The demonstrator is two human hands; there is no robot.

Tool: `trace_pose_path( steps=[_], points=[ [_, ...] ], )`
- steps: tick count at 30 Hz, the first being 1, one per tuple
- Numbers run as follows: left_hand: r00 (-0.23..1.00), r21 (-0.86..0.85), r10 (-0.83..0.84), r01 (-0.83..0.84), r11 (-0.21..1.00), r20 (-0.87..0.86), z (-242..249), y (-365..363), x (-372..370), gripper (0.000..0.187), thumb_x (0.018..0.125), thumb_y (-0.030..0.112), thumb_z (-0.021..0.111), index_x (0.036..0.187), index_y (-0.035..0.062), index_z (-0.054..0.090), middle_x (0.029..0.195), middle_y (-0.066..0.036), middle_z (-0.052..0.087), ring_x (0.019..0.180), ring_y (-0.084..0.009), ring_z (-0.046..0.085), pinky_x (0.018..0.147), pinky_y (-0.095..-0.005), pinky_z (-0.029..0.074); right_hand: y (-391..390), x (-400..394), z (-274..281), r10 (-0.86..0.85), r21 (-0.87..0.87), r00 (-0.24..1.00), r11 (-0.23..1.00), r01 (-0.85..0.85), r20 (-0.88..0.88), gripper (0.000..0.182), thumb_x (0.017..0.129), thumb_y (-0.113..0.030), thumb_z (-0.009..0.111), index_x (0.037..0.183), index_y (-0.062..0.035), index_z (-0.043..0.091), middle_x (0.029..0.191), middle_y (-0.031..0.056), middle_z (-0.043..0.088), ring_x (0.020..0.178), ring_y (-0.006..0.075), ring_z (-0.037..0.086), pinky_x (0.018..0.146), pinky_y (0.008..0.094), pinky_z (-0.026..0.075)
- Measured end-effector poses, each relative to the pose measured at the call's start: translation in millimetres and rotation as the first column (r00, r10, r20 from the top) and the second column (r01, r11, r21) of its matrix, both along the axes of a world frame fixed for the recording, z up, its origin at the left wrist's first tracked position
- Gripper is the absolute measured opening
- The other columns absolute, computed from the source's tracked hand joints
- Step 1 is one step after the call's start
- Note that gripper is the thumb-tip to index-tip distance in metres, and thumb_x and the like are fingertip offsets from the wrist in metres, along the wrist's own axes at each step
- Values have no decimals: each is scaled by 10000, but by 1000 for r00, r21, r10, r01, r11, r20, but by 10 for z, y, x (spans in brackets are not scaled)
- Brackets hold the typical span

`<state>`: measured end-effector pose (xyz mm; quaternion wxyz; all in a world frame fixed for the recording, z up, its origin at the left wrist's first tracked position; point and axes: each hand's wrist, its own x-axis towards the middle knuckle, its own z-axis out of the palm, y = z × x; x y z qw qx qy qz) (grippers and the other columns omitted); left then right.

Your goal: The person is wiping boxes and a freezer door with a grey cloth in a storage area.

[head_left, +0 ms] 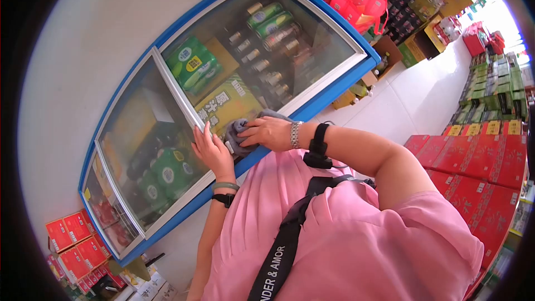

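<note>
A chest freezer (323,97) with a blue rim and sliding glass lids stands in front of me. My left hand (213,150) rests with its fingers stretched out against the white lid frame (177,93) between two glass panes. Close beside it, my right hand (270,132) presses on a bunched grey cloth (239,134) at the freezer's near edge, its fingers curled over the cloth. Under the glass lie green drink packs (192,61), a green carton (229,100) with Chinese lettering, and several cans and bottles.
Stacked red boxes (473,159) stand at the right, with green cartons (496,86) behind them. Red bags (359,3) and open cardboard boxes (390,56) sit past the freezer's far end. More red boxes (78,242) are at lower left. Pale floor tiles (418,89) run between.
</note>
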<state>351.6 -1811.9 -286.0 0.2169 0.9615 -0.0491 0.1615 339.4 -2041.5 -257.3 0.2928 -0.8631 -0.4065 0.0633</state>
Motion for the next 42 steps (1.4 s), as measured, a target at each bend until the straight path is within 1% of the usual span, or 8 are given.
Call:
trace_pose_path(
  steps=[7,11,19,28,31,35,39,42],
  points=[
    [998,5,-65,65,998,-9,26,41,-11,422,981,105,497,1400,142,532,1513,-219,419,1426,-365,378,1166,-590,219,-1157,-369,76,-419,-72,899,900,429,125,492,778,22,589,1241,-135,650,1384,75,581,1287,306,518,1102,423,402],
    [998,26,-68,68,997,-2,11,41,-3,409,972,103,511,1378,139,550,1507,-220,415,1417,-379,380,1165,-593,224,-2159,-455,40,-721,-75,648,652,754,244,401,770,41,557,1120,-107,685,1261,107,625,1213,325,555,1045,441,428],
    [999,34,-46,46,998,-9,63,-21,-1,387,966,95,527,1349,131,567,1487,-230,423,1396,-390,393,1164,-581,241,-2885,-295,-77,-875,130,380,432,893,300,365,725,72,543,1033,-77,671,1135,95,650,1161,340,559,1052,439,406],
    [1000,21,29,-29,999,10,116,-78,-18,395,912,58,585,1302,117,595,1448,-204,468,1363,-383,427,1160,-555,274,-1399,-100,212,-237,152,951,951,269,-197,375,705,32,528,1016,-71,711,1183,108,662,1140,341,566,1013,434,441],
    [999,12,46,-46,999,16,130,-101,-22,404,909,57,589,1309,110,578,1452,-194,470,1365,-365,431,1160,-536,290,-1269,241,203,47,263,919,963,63,-391,403,722,34,516,1056,-73,715,1214,121,660,1188,340,554,1042,438,428],
    [996,-14,80,-80,997,26,139,-126,3,451,910,71,598,1357,84,537,1452,-199,477,1367,-365,434,1168,-512,293,-1023,563,496,87,263,554,933,246,-828,413,858,-21,525,1244,-70,664,1188,105,678,1100,203,612,1001,338,461],
    [996,-202,85,-77,976,29,302,-189,-222,575,914,95,608,1458,43,429,1466,-207,471,1383,-371,423,1175,-512,285,-543,749,708,144,334,494,886,322,-858,421,940,-70,537,1359,-36,569,1158,68,678,1048,141,595,958,309,478],
    [994,-202,106,-110,973,-32,317,-167,-583,644,915,124,623,1496,18,364,1498,-205,439,1420,-368,381,1186,-511,267,-113,817,625,204,429,775,899,94,-598,424,952,-65,535,1374,-29,548,1274,152,619,1083,241,628,960,321,483]
  ],
)
